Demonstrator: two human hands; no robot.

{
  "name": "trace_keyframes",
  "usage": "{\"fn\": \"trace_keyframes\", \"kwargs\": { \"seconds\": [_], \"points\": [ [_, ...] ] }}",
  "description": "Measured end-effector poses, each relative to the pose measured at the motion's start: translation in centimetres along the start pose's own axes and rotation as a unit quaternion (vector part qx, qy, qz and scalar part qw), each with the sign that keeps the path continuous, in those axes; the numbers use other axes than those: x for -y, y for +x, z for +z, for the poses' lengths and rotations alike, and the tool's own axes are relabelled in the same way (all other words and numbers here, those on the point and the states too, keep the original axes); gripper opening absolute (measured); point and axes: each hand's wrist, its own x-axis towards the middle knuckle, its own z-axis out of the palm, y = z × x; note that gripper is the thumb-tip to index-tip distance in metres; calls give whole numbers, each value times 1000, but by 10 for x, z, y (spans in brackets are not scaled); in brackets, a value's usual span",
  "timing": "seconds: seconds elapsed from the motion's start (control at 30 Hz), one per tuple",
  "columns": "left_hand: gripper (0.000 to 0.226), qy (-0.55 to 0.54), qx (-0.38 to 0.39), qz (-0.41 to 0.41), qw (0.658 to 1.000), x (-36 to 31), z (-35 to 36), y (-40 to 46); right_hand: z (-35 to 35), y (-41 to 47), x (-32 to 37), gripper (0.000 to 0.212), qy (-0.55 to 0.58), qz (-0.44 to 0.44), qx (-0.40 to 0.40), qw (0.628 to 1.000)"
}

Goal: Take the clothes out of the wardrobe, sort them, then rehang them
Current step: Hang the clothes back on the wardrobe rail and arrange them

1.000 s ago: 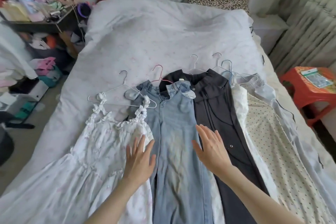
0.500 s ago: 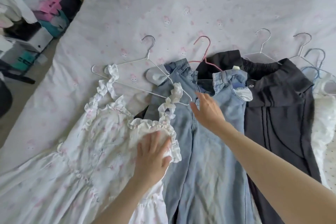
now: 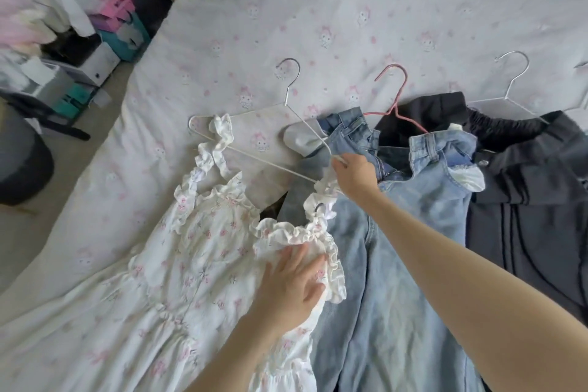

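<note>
A white floral dress (image 3: 178,264) with ruffled straps lies on the bed at the left, hung on a white wire hanger (image 3: 254,149). My left hand (image 3: 291,288) rests flat on the dress's ruffled right chest, fingers spread. My right hand (image 3: 354,173) pinches the hanger's right end where the right strap loops over it. Light blue jeans (image 3: 401,232) on a pink hanger (image 3: 396,95) lie beside the dress. A dark grey garment (image 3: 534,188) on a white hanger (image 3: 509,86) lies at the right.
The bed (image 3: 318,9) has a pale sheet printed with small pink figures. Off its left edge stand boxes and bags (image 3: 105,32) and a dark round bin (image 3: 22,165) on the floor.
The view has closed in on the dress. My right hand slid left from the jeans waistband to the hanger's right end and closed on it. My left hand has stayed on the dress.
</note>
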Motion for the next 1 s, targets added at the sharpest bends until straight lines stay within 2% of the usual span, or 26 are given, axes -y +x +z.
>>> {"fn": "trace_keyframes", "kwargs": {
  "seconds": [0.1, 0.17, 0.27, 0.37, 0.47, 0.53, 0.67, 0.73, 0.83, 1.0],
  "points": [
    [39, -57, -101, 9, 993, -9, -25, -15, -27, -25, 5, 39, 64, 2, -64, 996],
    [33, -79, -182, 22, 980, -17, -39, -24, -52, -45, 2, 36, 97, 0, -89, 991],
    [32, -55, -295, 48, 953, -31, -63, -32, -93, -84, -13, 27, 126, -11, -107, 986],
    [38, -29, -371, 72, 926, -55, -98, -40, -135, -131, -32, 26, 178, -27, -116, 977],
    [42, 6, -432, 97, 896, -92, -129, -53, -175, -185, -54, 8, 198, -41, -137, 970],
    [46, 32, -467, 106, 877, -121, -145, -64, -202, -226, -69, 15, 217, -59, -147, 963],
    [48, 77, -502, 146, 849, -182, -158, -89, -257, -313, -91, 14, 231, -97, -203, 947],
    [44, 96, -528, 184, 823, -213, -160, -105, -283, -350, -107, 18, 212, -103, -248, 940],
    [35, 96, -563, 254, 781, -263, -158, -135, -319, -409, -135, 12, 197, -96, -297, 929],
    [28, 56, -558, 312, 767, -346, -145, -184, -363, -517, -188, 8, 196, -86, -392, 895]
  ]
}}
